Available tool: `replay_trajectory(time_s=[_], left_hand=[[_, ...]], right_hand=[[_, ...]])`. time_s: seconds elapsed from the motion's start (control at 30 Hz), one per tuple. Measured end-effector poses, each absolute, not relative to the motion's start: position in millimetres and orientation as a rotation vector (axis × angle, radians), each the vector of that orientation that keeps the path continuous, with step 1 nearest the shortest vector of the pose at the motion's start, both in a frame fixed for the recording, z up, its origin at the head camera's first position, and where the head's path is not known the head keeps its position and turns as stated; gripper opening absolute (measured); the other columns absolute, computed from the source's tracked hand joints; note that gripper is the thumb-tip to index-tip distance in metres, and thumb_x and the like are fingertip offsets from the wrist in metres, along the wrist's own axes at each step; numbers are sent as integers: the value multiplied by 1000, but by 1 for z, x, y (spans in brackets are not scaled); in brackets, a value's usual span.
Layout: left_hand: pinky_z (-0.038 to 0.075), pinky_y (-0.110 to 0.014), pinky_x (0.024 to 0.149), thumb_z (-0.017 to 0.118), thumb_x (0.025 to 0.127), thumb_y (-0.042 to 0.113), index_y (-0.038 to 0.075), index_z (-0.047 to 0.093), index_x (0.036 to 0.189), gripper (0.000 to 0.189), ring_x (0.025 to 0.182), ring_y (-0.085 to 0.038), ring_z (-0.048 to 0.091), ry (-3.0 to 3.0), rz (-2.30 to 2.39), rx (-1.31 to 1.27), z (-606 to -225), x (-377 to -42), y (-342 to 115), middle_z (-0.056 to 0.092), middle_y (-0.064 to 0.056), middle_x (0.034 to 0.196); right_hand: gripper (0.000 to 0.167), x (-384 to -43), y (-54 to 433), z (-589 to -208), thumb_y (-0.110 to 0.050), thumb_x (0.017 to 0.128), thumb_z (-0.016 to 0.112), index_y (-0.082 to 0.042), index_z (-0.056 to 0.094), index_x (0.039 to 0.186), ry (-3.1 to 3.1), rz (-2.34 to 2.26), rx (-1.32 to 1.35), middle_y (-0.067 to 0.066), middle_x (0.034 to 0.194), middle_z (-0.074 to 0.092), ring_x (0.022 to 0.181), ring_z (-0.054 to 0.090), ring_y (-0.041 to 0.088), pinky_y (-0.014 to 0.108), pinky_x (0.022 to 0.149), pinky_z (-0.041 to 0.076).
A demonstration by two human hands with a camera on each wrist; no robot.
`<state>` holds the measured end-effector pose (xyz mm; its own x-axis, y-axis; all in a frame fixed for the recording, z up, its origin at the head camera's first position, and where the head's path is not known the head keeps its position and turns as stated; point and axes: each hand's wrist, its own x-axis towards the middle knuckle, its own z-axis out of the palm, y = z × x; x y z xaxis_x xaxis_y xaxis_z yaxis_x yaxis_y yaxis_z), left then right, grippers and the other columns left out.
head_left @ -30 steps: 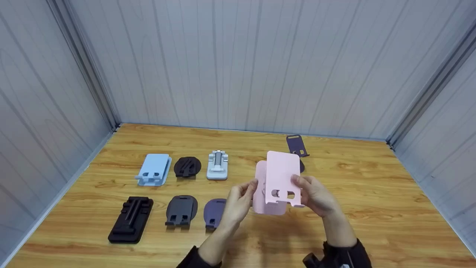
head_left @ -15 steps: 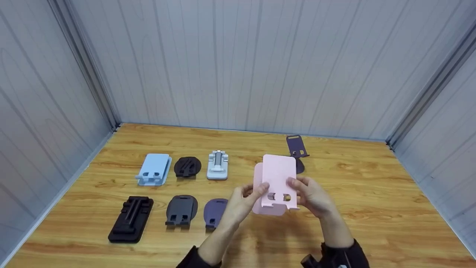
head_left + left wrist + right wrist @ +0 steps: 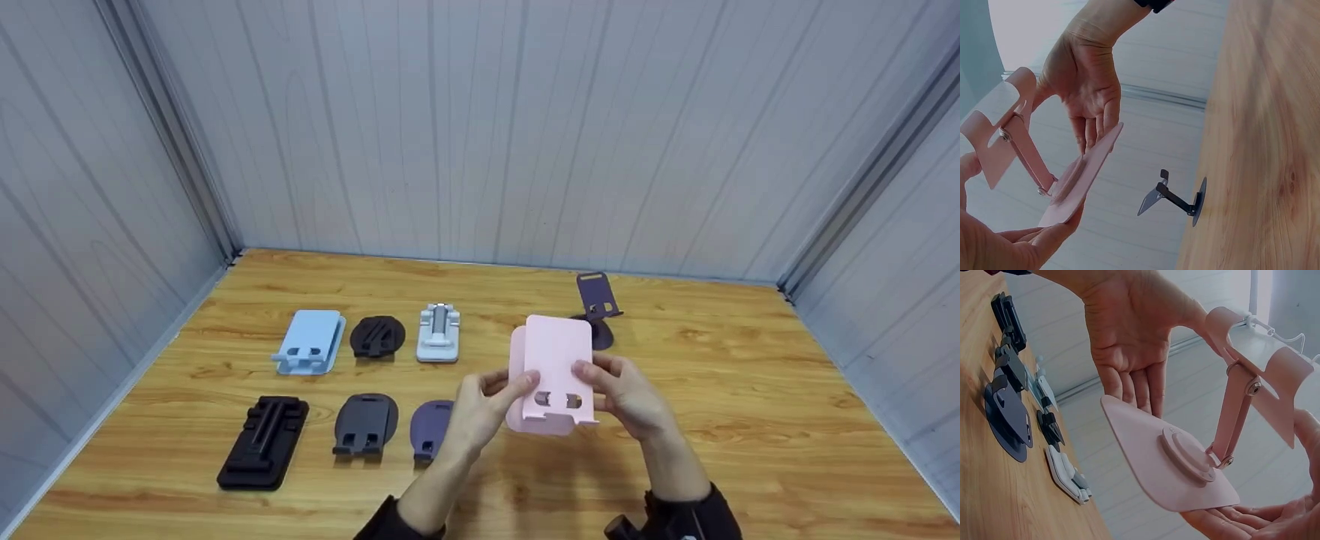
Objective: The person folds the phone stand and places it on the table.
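Note:
A pink phone stand (image 3: 559, 360) is held up above the table between both hands, its slotted front plate facing the head camera. My left hand (image 3: 480, 416) holds its left side, thumb on the front plate, fingers behind. On the right side my right hand (image 3: 637, 394) grips it the same way, thumb pressed on the plate's edge. Both wrist views show the stand's hinged arm (image 3: 1030, 157) angled between the front plate and the base plate (image 3: 1143, 455). Fingers of both hands lie against the base's underside. Behind it stands an unfolded dark purple phone stand (image 3: 598, 296).
Folded phone stands lie on the left of the wooden table (image 3: 750, 420): light blue (image 3: 311, 337), round black (image 3: 377, 336), white (image 3: 439, 334), long black (image 3: 264, 442), dark grey (image 3: 366, 424) and purple (image 3: 431, 429), the last partly behind the left arm. Panel walls enclose the table's back and sides.
The pink phone stand has shifted slightly left and down, its front plate now further over the base. My left thumb has moved from the side onto the front plate.

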<state>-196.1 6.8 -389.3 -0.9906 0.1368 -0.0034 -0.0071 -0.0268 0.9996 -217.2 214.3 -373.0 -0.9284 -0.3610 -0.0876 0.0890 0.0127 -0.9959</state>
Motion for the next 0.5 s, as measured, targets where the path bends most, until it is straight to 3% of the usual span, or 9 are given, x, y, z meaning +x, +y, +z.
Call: replay_trajectory(time_s=[0.23, 0.5], left_hand=[[60, -35, 88, 70, 84, 25, -19, 54, 124, 61, 102, -28, 68, 2164, 2181, 113, -390, -196, 7, 67, -30, 113], [62, -32, 80, 70, 84, 14, -18, 60, 118, 48, 92, -25, 70, 2194, 2198, 129, -390, -195, 8, 70, -28, 105]], right_hand=[[62, -217, 212, -373, -15, 95, 60, 21, 32, 137, 1995, -2007, -240, -1, 100, 66, 91, 66, 8, 25, 80, 61], [64, -217, 211, -374, -11, 92, 65, 22, 32, 137, 2035, -2010, -202, -1, 100, 67, 89, 66, 7, 22, 76, 60]])
